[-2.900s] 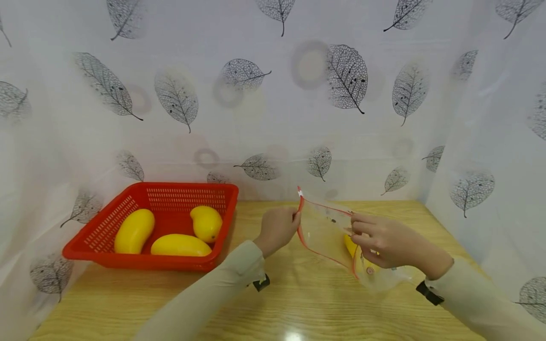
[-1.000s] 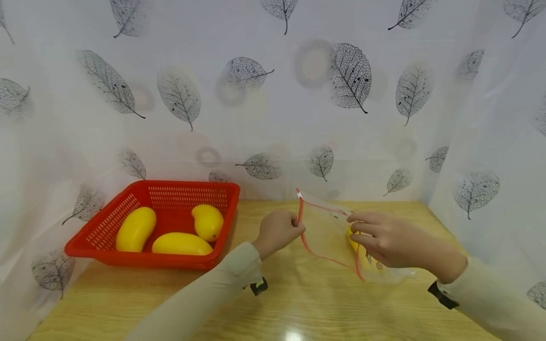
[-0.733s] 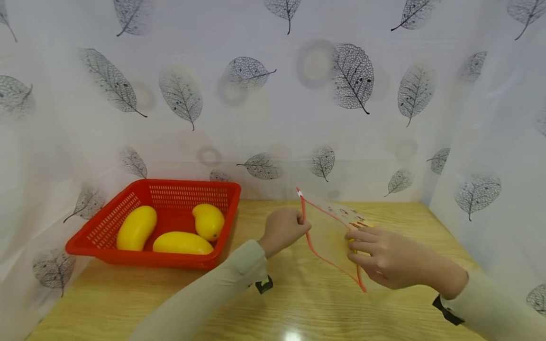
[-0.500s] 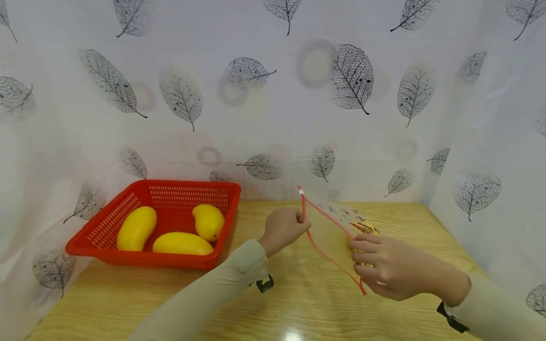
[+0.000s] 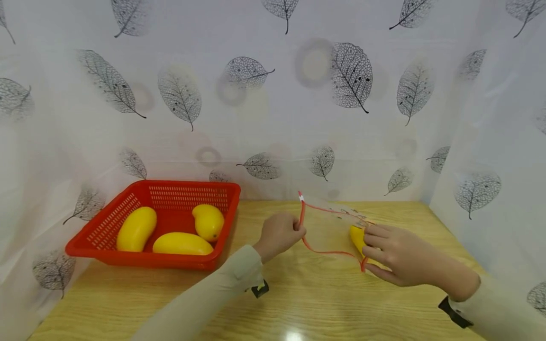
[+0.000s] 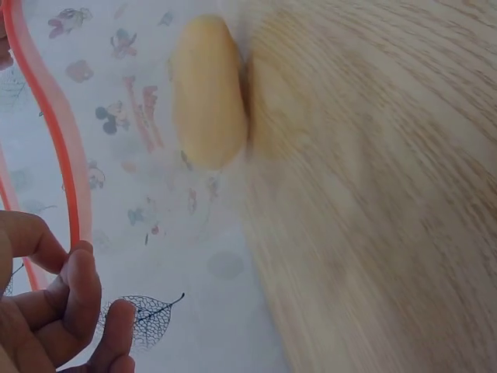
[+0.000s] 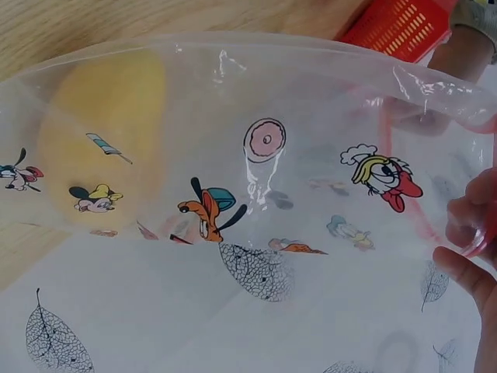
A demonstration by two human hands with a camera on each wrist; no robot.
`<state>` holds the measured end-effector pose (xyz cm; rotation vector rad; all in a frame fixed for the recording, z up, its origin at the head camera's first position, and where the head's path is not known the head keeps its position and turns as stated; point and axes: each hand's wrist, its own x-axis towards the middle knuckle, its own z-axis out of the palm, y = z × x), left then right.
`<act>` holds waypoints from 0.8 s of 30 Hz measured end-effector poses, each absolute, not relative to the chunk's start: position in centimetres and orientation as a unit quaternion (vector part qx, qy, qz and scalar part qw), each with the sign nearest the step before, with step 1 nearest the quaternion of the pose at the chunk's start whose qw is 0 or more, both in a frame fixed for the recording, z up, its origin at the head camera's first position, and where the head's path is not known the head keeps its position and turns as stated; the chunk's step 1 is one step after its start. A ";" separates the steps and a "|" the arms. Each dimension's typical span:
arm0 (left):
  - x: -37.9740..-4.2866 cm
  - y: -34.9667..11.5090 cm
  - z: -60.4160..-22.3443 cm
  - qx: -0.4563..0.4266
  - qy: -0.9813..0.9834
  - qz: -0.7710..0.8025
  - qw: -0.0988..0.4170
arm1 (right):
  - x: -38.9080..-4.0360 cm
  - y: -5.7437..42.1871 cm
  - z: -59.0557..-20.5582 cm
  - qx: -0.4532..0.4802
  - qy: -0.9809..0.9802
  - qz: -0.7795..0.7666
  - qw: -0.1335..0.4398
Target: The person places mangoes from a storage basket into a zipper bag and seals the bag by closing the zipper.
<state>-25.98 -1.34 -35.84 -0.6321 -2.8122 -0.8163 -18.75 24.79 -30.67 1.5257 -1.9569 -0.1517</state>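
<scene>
A person holds a clear plastic bag (image 7: 303, 175) by its red rim (image 5: 332, 252) above a wooden table (image 5: 298, 303), the mouth spread between both hands and unsealed. The left hand (image 5: 279, 234) pinches one side of the rim between thumb and fingers, just below a corner with a small white slider (image 5: 301, 197); the right hand (image 5: 398, 255) grips the opposite side, fingers curled at the edge, though exactly which fingertips bear on the plastic is hard to make out. One yellow mango (image 6: 208, 97) appears to lie inside the bag, well back from the mouth, with cartoon prints (image 7: 380, 179) on the film crossing in front of it in the right wrist view. Well off to the left, a red basket (image 5: 153, 260) holds three more: a left mango (image 5: 136, 229) set along the side wall, a front mango (image 5: 182, 243) lying crosswise and a right mango (image 5: 208, 222) near the far side. Neither hand touches the basket. By the look of the layout, the filling is only begun: of four fruits in sight, one seems packed, three lie outside the bag, and the mouth is not yet closed. Behind the table hangs a white sheet (image 5: 273, 128) patterned with dark leaves.
</scene>
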 end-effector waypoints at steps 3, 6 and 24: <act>-25.9 -1.5 -36.1 -0.206 -0.938 -0.272 0.065 | -19.1 25.3 -30.4 0.569 -0.753 -0.058 0.327; -26.0 -1.7 -36.3 -0.204 -0.939 -0.269 0.059 | -19.3 25.6 -30.3 0.556 -0.761 -0.060 0.328; -26.1 -1.6 -36.2 -0.195 -0.944 -0.262 0.037 | -19.9 24.9 -30.4 0.593 -0.736 -0.068 0.318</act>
